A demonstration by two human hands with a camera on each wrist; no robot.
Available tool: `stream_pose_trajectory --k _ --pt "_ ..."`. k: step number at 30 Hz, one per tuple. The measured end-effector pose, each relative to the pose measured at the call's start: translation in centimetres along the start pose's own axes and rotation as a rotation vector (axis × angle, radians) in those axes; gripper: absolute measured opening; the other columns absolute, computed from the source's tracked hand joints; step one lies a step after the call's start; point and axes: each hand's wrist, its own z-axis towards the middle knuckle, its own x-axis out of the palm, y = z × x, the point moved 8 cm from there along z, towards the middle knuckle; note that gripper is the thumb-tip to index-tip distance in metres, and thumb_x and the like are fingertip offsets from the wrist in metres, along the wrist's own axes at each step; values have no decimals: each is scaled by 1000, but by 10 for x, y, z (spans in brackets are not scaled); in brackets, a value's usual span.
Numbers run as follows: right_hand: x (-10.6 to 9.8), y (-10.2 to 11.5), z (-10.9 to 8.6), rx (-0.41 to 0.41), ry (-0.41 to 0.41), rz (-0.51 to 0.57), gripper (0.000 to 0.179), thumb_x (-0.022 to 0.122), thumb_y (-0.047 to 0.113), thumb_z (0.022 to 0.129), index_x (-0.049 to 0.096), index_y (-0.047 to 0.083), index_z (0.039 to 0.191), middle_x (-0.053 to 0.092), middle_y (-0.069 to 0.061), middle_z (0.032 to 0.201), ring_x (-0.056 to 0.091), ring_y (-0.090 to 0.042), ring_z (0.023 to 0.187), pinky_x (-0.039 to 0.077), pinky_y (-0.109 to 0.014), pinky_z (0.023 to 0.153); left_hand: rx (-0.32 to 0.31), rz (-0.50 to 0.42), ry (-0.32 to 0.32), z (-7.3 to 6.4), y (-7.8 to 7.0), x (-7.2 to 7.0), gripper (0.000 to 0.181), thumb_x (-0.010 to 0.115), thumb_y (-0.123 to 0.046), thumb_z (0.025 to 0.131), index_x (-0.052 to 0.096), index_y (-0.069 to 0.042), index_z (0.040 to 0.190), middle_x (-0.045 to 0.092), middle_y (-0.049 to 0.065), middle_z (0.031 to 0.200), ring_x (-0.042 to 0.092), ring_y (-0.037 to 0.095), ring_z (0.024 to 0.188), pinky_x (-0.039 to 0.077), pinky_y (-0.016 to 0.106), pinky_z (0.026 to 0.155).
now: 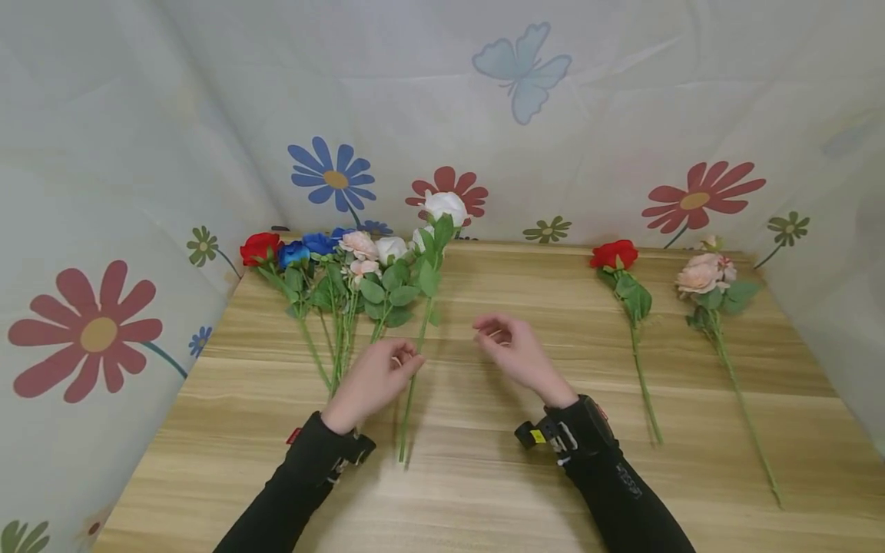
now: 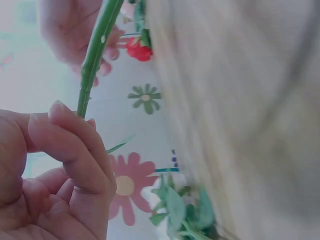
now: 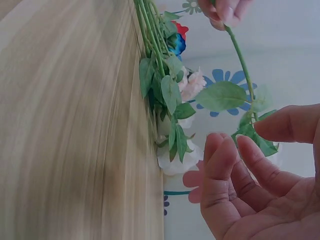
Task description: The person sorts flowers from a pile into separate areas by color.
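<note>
My left hand [image 1: 373, 378] pinches the green stem [image 2: 95, 55] of a white artificial flower [image 1: 445, 207] between thumb and fingertips. The stem stands raised off the table, its bloom pointing to the back wall and its cut end toward me. To the right, my right hand [image 1: 517, 355] hovers over the table with fingers loosely bent and nothing between them. In the right wrist view its fingertips [image 3: 222, 145] appear near the leaves of that stem; I cannot tell whether they touch. Beneath and left of my left hand lies a bunch with red [image 1: 260, 250], blue [image 1: 318, 243], pink [image 1: 359, 246] and white blooms [image 1: 392, 250].
On the right of the wooden table [image 1: 484, 491] lie a single red rose [image 1: 615, 255] and a stem of pink flowers [image 1: 701, 274], apart from each other. A printed cloth [image 1: 387, 77] with flowers and a butterfly hangs along the back and sides.
</note>
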Motion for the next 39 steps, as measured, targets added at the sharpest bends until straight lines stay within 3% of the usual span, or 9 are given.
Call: stream_pose_trajectory --k 4,11,22,27,31,39 --pt "-7 -13 1 27 -5 16 23 55 5 91 59 -5 112 62 -21 98 63 -34 85 51 -30 68 18 -75 3 14 -11 0 13 58 -21 95 62 -8 95 59 0 78 61 19 63 48 32 56" --pt "-15 -12 -2 43 9 69 22 53 5 94 58 -3 114 61 -26 101 62 -40 89 51 -51 78 55 -152 -11 35 -28 1 20 57 -24 96 64 -8 104 60 2 80 63 25 64 50 32 54" --pt "-16 -6 -7 65 69 137 24 53 9 95 56 -2 117 61 -26 104 62 -36 91 50 -53 81 57 -189 5 44 -34 8 27 57 -27 96 63 -5 110 62 5 81 64 29 69 50 32 57" --pt "-6 -3 -10 80 161 179 30 52 10 96 52 -5 122 60 -28 108 62 -34 92 48 -56 84 63 -253 25 47 -31 11 23 58 -27 95 64 -5 101 64 12 78 63 28 67 49 33 57" --pt "8 -5 -14 91 281 211 32 50 13 98 51 -6 124 60 -27 110 61 -35 95 48 -57 85 57 -285 44 49 -27 14 27 58 -29 95 63 -2 97 65 16 80 64 29 67 50 33 57" --pt "31 -8 -23 105 481 285 40 51 19 99 47 -8 128 64 -22 104 57 -43 98 48 -58 82 62 -317 72 50 -23 21 27 58 -29 95 64 -4 101 65 12 88 62 35 73 50 37 61"
